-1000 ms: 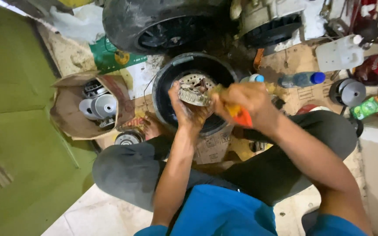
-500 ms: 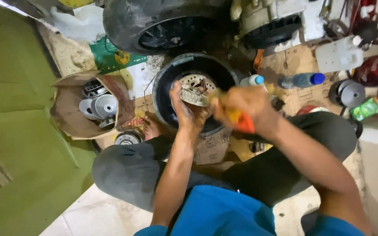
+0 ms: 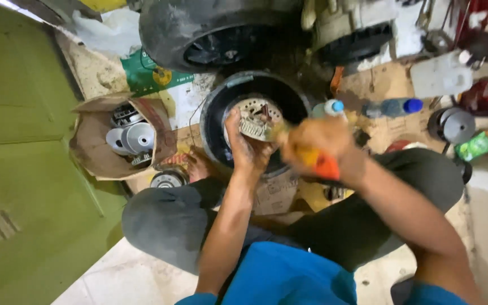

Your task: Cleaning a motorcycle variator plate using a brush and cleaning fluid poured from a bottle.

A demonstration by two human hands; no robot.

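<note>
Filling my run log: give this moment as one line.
left hand: holds round metal motor part | right hand: grips orange-handled tool | beneath: black round tub

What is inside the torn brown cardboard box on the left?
The cardboard box holds several round silvery metal parts, some like pulleys or discs, piled together. Its torn flaps and the parts on top hide whatever lies deeper, so the bottom cannot be seen.

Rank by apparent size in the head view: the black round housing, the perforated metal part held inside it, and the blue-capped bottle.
1. black round housing
2. perforated metal part, left hand gripping it
3. blue-capped bottle, though it lies farther off, so unsure against the part.
</note>
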